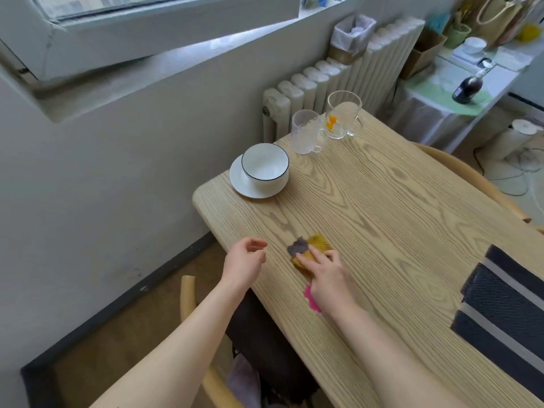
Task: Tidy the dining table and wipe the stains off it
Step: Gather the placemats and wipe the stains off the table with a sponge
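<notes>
- Wiping cloth (319,242), yellow with a grey patch, lies on the near left part of the pale wooden dining table (382,207). It sits a little way in from the table's left edge.
- A pink stain (309,297) marks the wood just nearer than the cloth, partly hidden under the right wrist.
- Right hand (326,275) rests on the cloth with its fingers straight and slightly spread, pressing the cloth flat onto the wood rather than gripping it.
- The grey end of the cloth points left and the yellow end points far right. The hand covers its near part, so its long axis cannot be told for sure.
- Left hand (244,260) hovers over the table's left edge, just beside the cloth, with its fingers loosely curled and holding nothing.
- A wooden chair back (188,293) stands below that left edge, near the wall.
- A dark striped placemat (506,304) lies at the right edge of the view, well apart from the cloth.
- Bare wood fills the middle of the table between the cloth, the placemat and the far dishes.
- Further away, by the rounded far left corner, a white bowl (265,169) with a dark rim sits on a white saucer (237,181).
- Beyond them, near the far edge, stand a frosted glass mug (304,132) and a clear glass mug (343,116) with an orange print, just beside each other.
- A white radiator (338,75) lines the wall behind the table.
</notes>
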